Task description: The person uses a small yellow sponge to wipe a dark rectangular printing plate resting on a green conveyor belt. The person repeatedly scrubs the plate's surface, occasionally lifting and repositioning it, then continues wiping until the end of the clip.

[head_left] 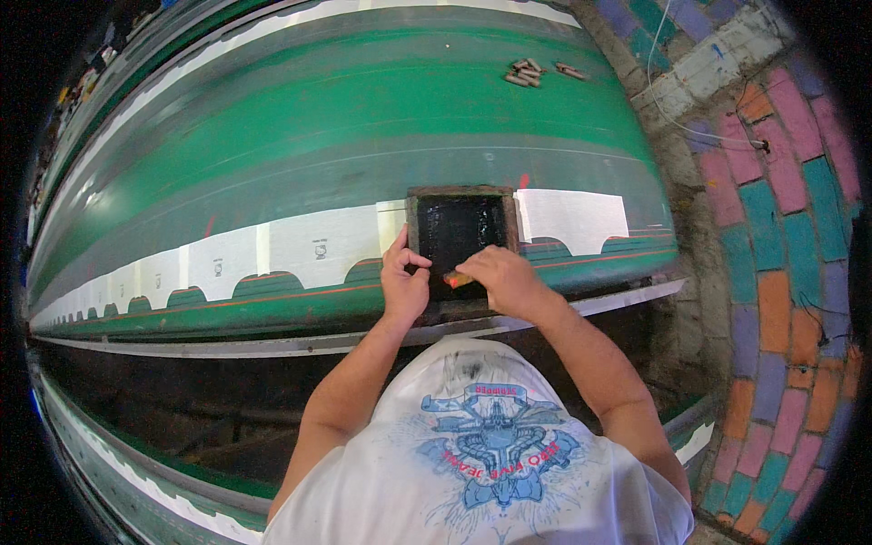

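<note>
A small screen printing frame point(413, 207) with a brown rim lies on the near edge of a long green table point(363, 118). Its mesh looks dark and wet with ink. My left hand point(406, 277) is closed at the frame's left side, fingers curled against the rim. Over the frame's near right part, my right hand point(505, 280) grips a squeegee point(459, 279) with an orange-red edge; its lower part is hidden. White cut fabric pieces point(318, 250) with scalloped edges lie in a row to the left, some bearing small dark prints. Another white fabric piece point(577, 218) lies right of the frame.
Several small cylindrical pieces point(525, 73) lie on the table's far right. A pale rail point(245, 349) runs along the near edge. A second green table point(118, 454) stands behind me at lower left. Colourful brick paving point(772, 300) and a thin white cable point(690, 130) are at right.
</note>
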Action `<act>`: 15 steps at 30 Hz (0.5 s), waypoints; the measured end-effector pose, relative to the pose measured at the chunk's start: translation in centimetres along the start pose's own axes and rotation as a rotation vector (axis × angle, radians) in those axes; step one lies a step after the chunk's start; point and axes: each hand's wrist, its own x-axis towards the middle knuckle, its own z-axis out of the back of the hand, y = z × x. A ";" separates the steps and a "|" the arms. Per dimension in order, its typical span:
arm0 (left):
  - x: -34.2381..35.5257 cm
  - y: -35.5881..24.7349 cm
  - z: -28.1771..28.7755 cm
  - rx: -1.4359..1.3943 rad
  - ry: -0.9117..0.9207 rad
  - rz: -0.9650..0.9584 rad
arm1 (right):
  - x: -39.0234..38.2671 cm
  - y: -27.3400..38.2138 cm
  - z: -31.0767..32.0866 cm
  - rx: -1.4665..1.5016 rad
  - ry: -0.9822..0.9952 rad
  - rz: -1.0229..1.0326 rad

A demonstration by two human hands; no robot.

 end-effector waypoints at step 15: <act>-0.1 -0.9 0.4 0.004 0.026 -0.017 | 2.2 -0.3 -1.4 -0.122 -0.182 -0.087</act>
